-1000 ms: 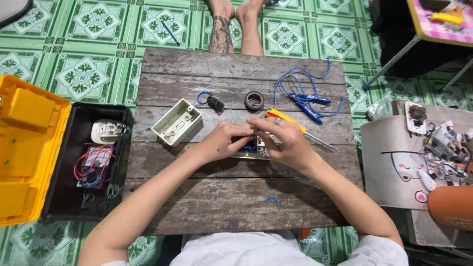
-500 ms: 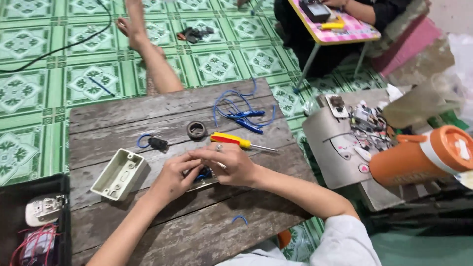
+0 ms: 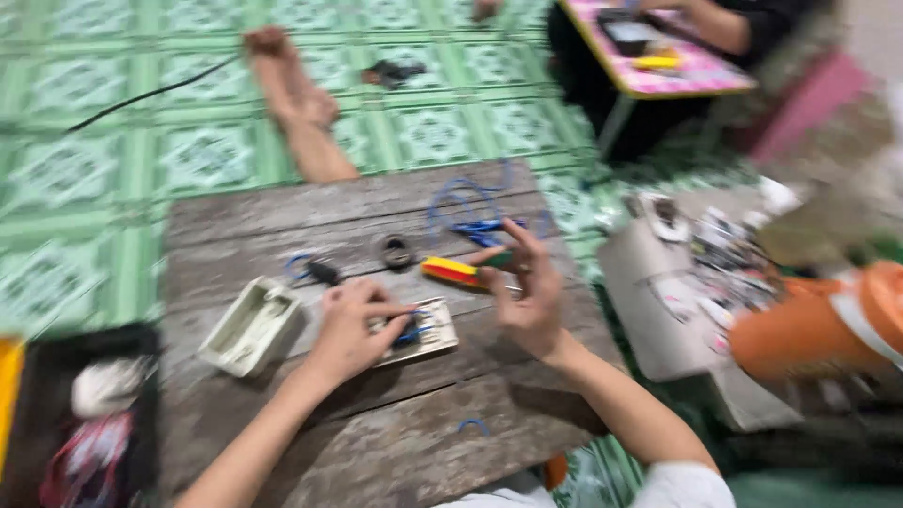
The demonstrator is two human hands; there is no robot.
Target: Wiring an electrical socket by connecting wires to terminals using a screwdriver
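The picture is motion-blurred. My left hand [image 3: 350,331] rests on a pale flat switch plate with blue wires [image 3: 420,332] lying on the weathered wooden board [image 3: 376,442], fingers pressing it down. My right hand [image 3: 529,293] is lifted off the plate, fingers spread, hovering just right of a yellow-and-red screwdriver [image 3: 451,271] that lies on the board; the fingertips are at its tip end, and I cannot tell whether they touch it.
An empty pale wall box [image 3: 252,325], a small black part [image 3: 324,273], a black tape ring [image 3: 396,251] and blue-handled pliers with blue wire [image 3: 478,226] lie on the board. A black toolbox tray [image 3: 80,423] sits left; an orange jug [image 3: 814,329] and grey case right. Another person's legs [image 3: 299,113] stretch beyond.
My right hand has come off the plate and opened beside the screwdriver. My left hand stays on the plate. The camera view has swung to the right.
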